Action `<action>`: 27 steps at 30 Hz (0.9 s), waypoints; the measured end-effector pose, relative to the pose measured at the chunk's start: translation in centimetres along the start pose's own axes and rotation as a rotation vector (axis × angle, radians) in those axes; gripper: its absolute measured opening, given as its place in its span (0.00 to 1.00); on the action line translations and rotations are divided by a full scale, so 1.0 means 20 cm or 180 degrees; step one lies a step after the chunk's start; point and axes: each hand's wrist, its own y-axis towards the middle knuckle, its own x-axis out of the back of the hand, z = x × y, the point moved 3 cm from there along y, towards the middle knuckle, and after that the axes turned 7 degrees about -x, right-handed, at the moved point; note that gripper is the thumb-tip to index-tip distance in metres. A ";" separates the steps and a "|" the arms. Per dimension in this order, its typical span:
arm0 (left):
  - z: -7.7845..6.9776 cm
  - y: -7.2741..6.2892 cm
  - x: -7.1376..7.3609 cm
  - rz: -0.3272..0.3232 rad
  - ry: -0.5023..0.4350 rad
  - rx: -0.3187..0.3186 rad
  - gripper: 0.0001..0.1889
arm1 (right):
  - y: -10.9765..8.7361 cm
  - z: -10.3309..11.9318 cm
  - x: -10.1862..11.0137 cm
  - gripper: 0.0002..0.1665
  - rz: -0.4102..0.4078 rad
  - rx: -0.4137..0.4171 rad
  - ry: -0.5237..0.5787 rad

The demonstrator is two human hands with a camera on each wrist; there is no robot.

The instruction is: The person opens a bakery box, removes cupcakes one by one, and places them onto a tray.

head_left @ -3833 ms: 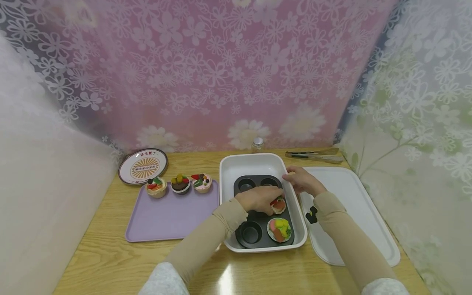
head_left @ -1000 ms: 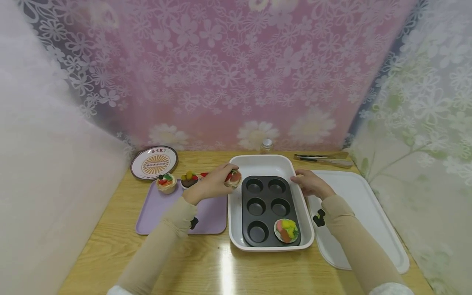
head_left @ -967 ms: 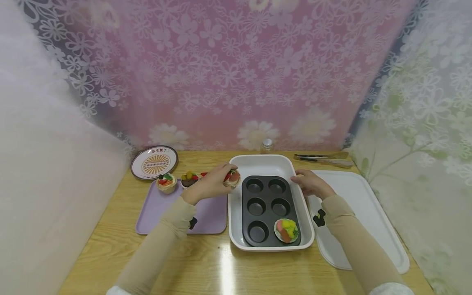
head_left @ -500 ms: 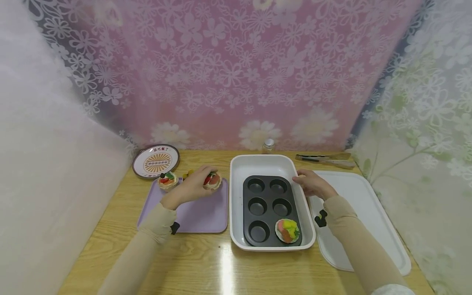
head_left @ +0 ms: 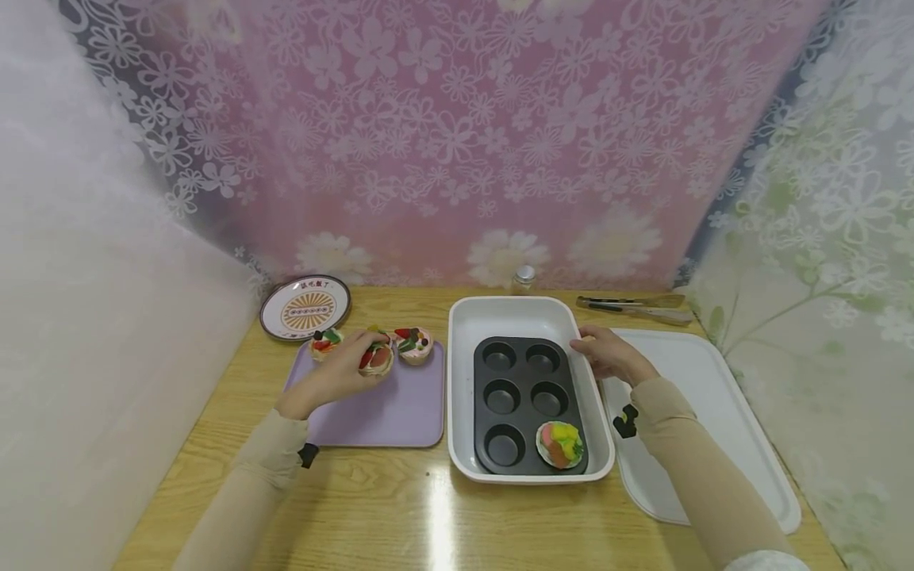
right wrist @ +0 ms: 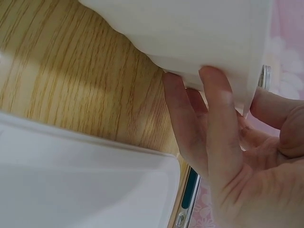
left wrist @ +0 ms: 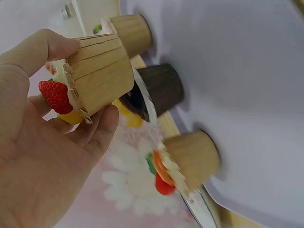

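My left hand [head_left: 334, 379] holds a cupcake [left wrist: 102, 73] with a tan pleated wrapper and a strawberry on top, thumb on one side and fingers on the other. It hangs tilted above the lavender tray [head_left: 400, 420]. Behind it, three cupcakes line the tray's back edge; the chocolate one [left wrist: 164, 88] is mostly hidden in the head view. My right hand [head_left: 610, 357] grips the right rim of a white basin [head_left: 508, 316]. Inside the basin lies a black muffin tin [head_left: 524, 379], with one fruit-topped cupcake [head_left: 560, 444] in its front right cup.
A white tray [head_left: 703, 428] lies right of the basin, partly under my right forearm. An oval plate [head_left: 307, 308] sits at the back left. Behind the basin stand a small jar [head_left: 524, 277] and tongs [head_left: 635, 306].
My left hand has lifted the strawberry cupcake out of the muffin tin and carried it left over the lavender tray. My right hand keeps its hold on the basin rim.
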 end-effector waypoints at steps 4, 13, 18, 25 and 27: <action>0.05 -0.05 0.01 -0.0025 0.0002 0.0085 0.33 | 0.00 0.00 0.01 0.32 0.0018 -0.0006 0.0002; 0.17 -0.13 0.00 -0.0146 0.0060 0.0112 0.33 | 0.00 0.01 0.01 0.31 0.0006 0.0002 -0.0011; 0.21 -0.17 -0.01 -0.0107 0.0096 0.0172 0.34 | -0.01 0.01 0.00 0.31 0.0028 0.0020 -0.0010; 0.26 -0.21 -0.04 -0.0200 0.0129 0.0102 0.34 | -0.01 0.01 0.00 0.31 0.0046 0.0022 -0.0004; 0.27 -0.21 -0.05 -0.0196 0.0126 0.0126 0.35 | -0.01 0.01 0.00 0.31 0.0049 0.0025 -0.0006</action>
